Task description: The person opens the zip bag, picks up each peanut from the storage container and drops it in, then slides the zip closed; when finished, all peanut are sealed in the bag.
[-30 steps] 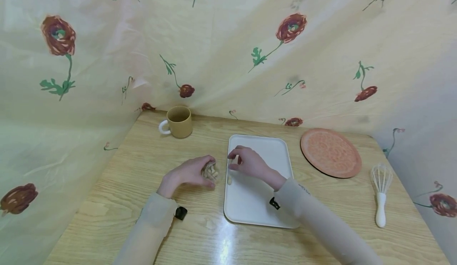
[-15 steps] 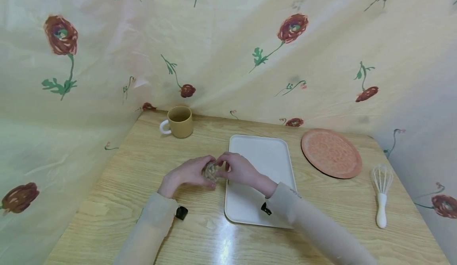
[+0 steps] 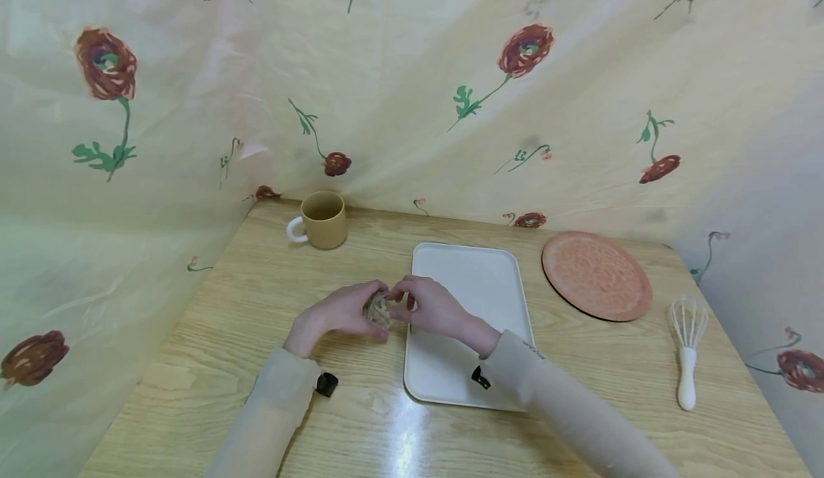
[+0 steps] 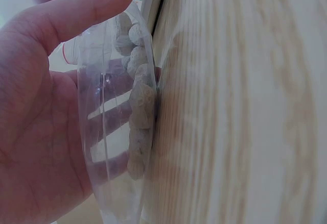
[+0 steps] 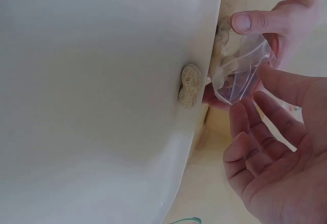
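A clear zip bag (image 3: 376, 310) with several peanuts (image 4: 140, 101) inside lies on its side at the table, just left of the white tray (image 3: 460, 378). My left hand (image 3: 344, 310) holds it from the left, thumb on one side and fingers on the other. At the bag's mouth, the thumb and fingertips of my right hand (image 3: 434, 306) hold the plastic edge, bent over the tray's left rim. No peanut shows between them. One unshelled peanut (image 5: 190, 86) rests on the tray by that rim; in the head view my right hand mostly hides it.
A tan mug (image 3: 325, 220) with a white handle stands at the back left. To the right of the tray lie a round pinkish plate or mat (image 3: 596, 275) and a whisk (image 3: 687, 356) with a white handle. A flowered curtain (image 3: 412, 106) hangs behind the table.
My right hand has moved left from above the tray to the bag's mouth, and has hardly shifted in the last half second. My left hand and the bag stay in place.
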A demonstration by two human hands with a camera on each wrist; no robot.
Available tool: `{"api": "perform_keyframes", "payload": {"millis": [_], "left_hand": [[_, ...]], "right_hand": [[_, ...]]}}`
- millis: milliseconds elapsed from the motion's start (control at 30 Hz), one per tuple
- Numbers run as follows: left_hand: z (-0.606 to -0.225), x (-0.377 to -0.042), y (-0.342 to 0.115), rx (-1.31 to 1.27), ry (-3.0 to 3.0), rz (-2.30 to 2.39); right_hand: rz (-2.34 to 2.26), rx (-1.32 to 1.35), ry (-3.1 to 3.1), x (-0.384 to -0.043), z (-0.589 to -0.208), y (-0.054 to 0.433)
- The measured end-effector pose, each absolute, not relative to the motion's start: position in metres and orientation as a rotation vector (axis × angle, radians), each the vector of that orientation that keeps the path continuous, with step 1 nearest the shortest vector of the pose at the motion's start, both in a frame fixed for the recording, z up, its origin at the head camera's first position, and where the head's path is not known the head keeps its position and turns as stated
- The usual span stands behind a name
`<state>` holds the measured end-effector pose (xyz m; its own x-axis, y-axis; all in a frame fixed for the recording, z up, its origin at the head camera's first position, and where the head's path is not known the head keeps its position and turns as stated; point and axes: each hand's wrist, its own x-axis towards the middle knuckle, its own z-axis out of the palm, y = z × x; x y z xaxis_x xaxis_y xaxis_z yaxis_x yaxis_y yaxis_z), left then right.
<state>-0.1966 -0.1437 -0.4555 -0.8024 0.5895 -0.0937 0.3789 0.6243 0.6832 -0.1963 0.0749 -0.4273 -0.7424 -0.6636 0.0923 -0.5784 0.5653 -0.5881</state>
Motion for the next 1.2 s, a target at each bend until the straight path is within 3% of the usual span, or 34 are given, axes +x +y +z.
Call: {"api": "perform_keyframes", "payload": {"millis": [1200], "left_hand": [[-0.456,-0.195,-0.143,0.727,2.553,0.907]], "right_hand": [[-0.699,-0.904,2.693,-0.191,-0.452,0.112]]}}
